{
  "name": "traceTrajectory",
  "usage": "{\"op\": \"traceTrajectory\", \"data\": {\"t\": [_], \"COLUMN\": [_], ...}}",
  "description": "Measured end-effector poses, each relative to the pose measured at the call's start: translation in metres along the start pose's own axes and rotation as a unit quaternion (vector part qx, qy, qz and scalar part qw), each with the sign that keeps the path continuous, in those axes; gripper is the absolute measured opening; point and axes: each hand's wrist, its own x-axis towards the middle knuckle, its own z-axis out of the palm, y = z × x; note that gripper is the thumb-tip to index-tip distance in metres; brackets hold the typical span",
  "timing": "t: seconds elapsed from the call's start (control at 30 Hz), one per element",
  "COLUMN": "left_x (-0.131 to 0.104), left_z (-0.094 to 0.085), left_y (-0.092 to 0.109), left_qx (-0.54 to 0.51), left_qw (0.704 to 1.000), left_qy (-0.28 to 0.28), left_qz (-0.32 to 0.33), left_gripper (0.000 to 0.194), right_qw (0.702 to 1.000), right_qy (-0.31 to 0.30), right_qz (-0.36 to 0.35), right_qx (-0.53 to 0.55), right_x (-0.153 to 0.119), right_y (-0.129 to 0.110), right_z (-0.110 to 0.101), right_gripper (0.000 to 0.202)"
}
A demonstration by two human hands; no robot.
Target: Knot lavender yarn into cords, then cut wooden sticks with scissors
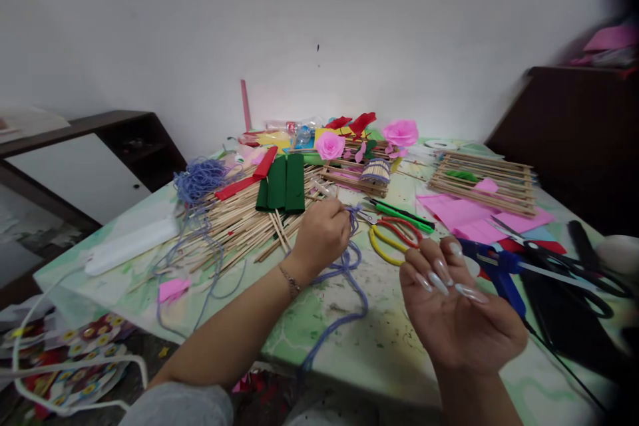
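My left hand (pixel 323 234) is closed in a fist over the middle of the table. Blue-purple yarn (pixel 349 279) comes out beside its fingers and lies in loops below, one strand trailing to the table's front edge. To the right, my right hand (pixel 459 313) is turned palm up with loosely curled fingers and nothing visible in it. Just past that hand are pliers (pixel 399 233) with red and yellow handles and a green cutter knife (pixel 404 214). A blue glue gun (pixel 494 266) lies behind the right fingers, partly hidden by them.
Thin wooden sticks (pixel 234 233) spread left of centre, under folded green paper (pixel 286 183). A yarn tangle (pixel 200 180) and white power strip (pixel 132 246) lie left. Pink paper flowers (pixel 330 145) stand behind. Right are a stick frame (pixel 484 183) and black scissors (pixel 564 253).
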Motion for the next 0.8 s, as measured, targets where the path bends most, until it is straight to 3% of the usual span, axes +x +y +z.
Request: {"op": "traceTrajectory", "data": {"t": [0.4, 0.8], "left_x": [-0.001, -0.003], "left_z": [0.002, 0.005], "left_y": [0.002, 0.003], "left_qx": [-0.013, -0.022], "left_qw": [1.000, 1.000], "left_qy": [-0.009, -0.020], "left_qz": [-0.004, -0.009], "left_gripper": [0.020, 0.022], "right_qw": [0.997, 0.994], "right_qy": [-0.031, 0.002], "right_qz": [-0.030, -0.040], "right_qx": [-0.064, -0.097], "right_x": [0.003, 0.006], "right_y": [0.004, 0.018], "right_z": [-0.005, -0.007], "right_gripper": [0.027, 0.032]}}
